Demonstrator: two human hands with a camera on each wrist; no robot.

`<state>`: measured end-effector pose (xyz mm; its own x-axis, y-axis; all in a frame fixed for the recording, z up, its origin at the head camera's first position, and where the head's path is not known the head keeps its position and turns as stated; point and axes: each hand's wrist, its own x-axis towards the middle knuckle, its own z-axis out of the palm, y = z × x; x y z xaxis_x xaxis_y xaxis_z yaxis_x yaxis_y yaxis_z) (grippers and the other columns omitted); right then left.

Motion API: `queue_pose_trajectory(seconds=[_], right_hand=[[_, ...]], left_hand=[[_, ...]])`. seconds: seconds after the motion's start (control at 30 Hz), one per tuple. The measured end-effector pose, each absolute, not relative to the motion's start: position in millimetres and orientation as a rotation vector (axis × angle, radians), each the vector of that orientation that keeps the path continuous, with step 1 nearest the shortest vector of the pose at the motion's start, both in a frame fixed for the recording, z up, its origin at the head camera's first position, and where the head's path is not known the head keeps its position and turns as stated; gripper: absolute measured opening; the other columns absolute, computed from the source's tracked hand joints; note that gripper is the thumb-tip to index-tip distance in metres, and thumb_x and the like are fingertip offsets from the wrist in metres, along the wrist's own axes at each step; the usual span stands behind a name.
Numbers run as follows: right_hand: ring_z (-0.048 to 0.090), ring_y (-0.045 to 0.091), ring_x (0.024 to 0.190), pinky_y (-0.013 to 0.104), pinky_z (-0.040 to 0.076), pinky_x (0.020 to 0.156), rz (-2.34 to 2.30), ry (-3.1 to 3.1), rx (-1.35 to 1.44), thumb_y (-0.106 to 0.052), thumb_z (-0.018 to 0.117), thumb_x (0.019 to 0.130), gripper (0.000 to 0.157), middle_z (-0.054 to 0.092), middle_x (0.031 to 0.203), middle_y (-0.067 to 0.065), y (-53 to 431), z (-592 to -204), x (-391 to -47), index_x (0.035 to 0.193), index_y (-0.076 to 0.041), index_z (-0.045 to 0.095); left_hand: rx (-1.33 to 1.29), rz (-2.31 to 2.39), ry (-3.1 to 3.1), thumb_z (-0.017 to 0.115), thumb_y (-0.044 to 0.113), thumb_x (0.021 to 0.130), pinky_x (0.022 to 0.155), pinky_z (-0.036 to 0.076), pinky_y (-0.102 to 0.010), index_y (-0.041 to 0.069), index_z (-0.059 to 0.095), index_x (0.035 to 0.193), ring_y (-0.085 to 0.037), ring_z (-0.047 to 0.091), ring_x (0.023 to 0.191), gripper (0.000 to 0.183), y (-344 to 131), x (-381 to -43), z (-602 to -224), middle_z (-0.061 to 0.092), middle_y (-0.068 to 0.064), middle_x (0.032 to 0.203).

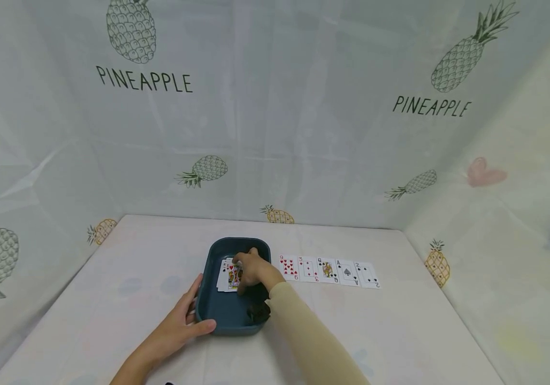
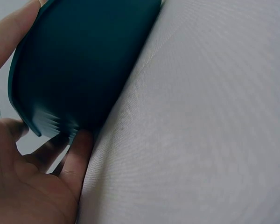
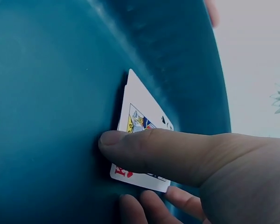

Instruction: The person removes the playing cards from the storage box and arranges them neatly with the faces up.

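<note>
A dark blue rectangular tray stands on the table. My left hand grips its left side, the thumb at the near left rim and the fingers against the outer wall, as the left wrist view also shows. Inside the tray lies a small overlapping stack of playing cards, with a king of hearts face up on top. My right hand reaches into the tray and holds at the cards, thumb across the king's face and fingers by the edge. The fingertips' exact contact is partly hidden.
Right of the tray, a row of face-up playing cards lies side by side, including a queen and an ace. Beneath my right wrist is a dark object, too unclear to name. Pineapple-print sheeting encloses the table.
</note>
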<state>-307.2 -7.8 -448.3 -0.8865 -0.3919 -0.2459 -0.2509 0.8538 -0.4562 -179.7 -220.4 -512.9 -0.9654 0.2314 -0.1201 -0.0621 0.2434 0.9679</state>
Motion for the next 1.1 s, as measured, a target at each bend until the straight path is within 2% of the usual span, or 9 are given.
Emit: queue_pose_trajectory(seconds=[0.27,0.47,0.7,1.1], right_hand=[[0.058,0.025,0.107,0.047,0.056,0.100,-0.582,2.716,-0.510,-0.018,0.099,0.075,0.080,0.050,0.132,0.014,-6.5,-443.3,-305.0,0.147,-0.017,0.063],[0.055,0.026,0.111,0.049,0.055,0.101,-0.512,2.711,-0.516,-0.023,0.101,0.073,0.081,0.050,0.132,0.012,-8.0,-445.0,-302.8,0.145,-0.020,0.064],[0.057,0.028,0.105,0.049,0.057,0.094,-0.513,2.678,-0.508,-0.020,0.101,0.071,0.087,0.043,0.130,0.011,-11.1,-449.6,-302.1,0.148,-0.026,0.060],[0.055,0.029,0.108,0.048,0.056,0.096,-0.559,2.658,-0.518,-0.015,0.098,0.075,0.086,0.043,0.133,0.014,-9.5,-451.6,-305.4,0.150,-0.023,0.057]], left_hand=[[0.159,1.765,2.302,0.079,0.032,0.097,0.109,0.049,-0.031,0.038,0.006,0.171,-0.037,0.042,0.149,0.105,-220.9,-180.2,-513.5,0.014,-0.019,0.174],[0.151,1.762,2.298,0.080,0.033,0.097,0.112,0.049,-0.039,0.038,0.006,0.172,-0.038,0.041,0.149,0.105,-220.1,-179.2,-513.4,0.013,-0.021,0.174],[0.170,1.799,2.264,0.078,0.028,0.098,0.103,0.050,-0.025,0.039,0.006,0.171,-0.038,0.041,0.149,0.103,-221.1,-179.8,-513.9,0.014,-0.021,0.174],[0.218,1.850,2.229,0.078,0.024,0.099,0.101,0.051,-0.023,0.035,0.006,0.172,-0.040,0.043,0.148,0.103,-221.1,-178.3,-513.3,0.014,-0.023,0.173]])
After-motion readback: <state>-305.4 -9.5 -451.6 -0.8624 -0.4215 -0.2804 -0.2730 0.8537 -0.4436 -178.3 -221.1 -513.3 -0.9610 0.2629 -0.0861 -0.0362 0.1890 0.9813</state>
